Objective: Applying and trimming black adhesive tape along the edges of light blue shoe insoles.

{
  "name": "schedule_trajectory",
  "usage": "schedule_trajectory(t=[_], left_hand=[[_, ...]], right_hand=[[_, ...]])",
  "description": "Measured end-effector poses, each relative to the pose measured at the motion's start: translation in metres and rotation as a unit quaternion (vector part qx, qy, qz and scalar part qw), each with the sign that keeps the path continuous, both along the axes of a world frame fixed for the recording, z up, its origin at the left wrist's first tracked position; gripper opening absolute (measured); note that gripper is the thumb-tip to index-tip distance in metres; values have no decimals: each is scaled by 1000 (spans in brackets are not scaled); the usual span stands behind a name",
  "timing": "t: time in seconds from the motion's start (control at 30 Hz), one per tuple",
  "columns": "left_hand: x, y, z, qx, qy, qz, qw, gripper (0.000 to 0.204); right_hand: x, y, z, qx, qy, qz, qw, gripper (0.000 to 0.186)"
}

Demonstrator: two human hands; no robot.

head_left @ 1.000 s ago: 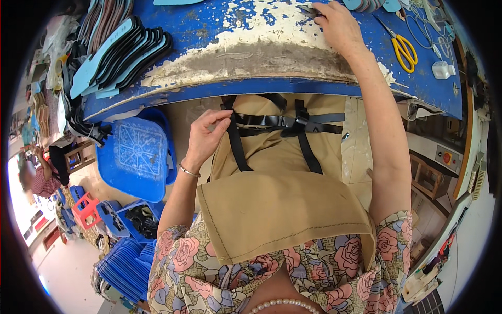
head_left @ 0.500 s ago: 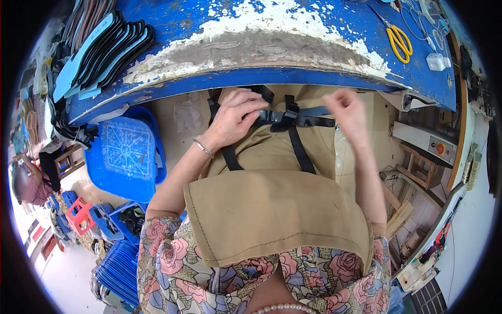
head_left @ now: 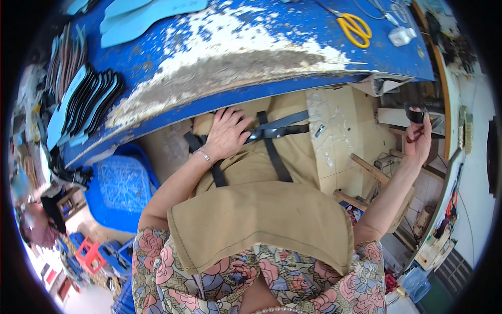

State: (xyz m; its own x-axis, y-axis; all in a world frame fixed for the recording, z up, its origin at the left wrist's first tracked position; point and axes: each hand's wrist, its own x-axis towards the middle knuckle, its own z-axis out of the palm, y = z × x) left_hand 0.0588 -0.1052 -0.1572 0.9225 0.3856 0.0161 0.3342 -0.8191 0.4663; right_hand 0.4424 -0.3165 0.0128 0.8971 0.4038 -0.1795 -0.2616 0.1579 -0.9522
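Observation:
My left hand (head_left: 228, 135) lies with fingers spread over the tan apron (head_left: 261, 220) on my lap. Its fingertips rest on the dark strips there. Several black strips (head_left: 275, 157) cross one another on the cloth, one running off to the right. Well out to the right, beyond the apron, my right hand (head_left: 418, 144) is raised with its fingers closed on a small curved black strip (head_left: 415, 113). The lower ends of some strips vanish under the apron's folded flap.
The worn blue table (head_left: 251, 78) spans the front. On it lie stacked light-blue and black shaped pieces (head_left: 86, 107), yellow-handled scissors (head_left: 354, 30) and a small white bottle (head_left: 401, 36). A blue basket (head_left: 120, 183) stands at left. Wooden stool legs (head_left: 368, 167) are at right.
My right hand has swung from the lap far out to the right and now holds a black strip. My left hand has flattened on the strips. The whole view has shifted.

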Motion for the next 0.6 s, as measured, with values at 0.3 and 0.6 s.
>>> schedule_trajectory(t=[0.3,0.6], left_hand=[[-7,12,14,-153,-147,66,975,26],[-99,15,23,-176,-220,332,900,19]], right_hand=[[-22,-17,-30,-162,-50,87,982,13],[-30,-9,-123,-625,-425,160,635,16]])
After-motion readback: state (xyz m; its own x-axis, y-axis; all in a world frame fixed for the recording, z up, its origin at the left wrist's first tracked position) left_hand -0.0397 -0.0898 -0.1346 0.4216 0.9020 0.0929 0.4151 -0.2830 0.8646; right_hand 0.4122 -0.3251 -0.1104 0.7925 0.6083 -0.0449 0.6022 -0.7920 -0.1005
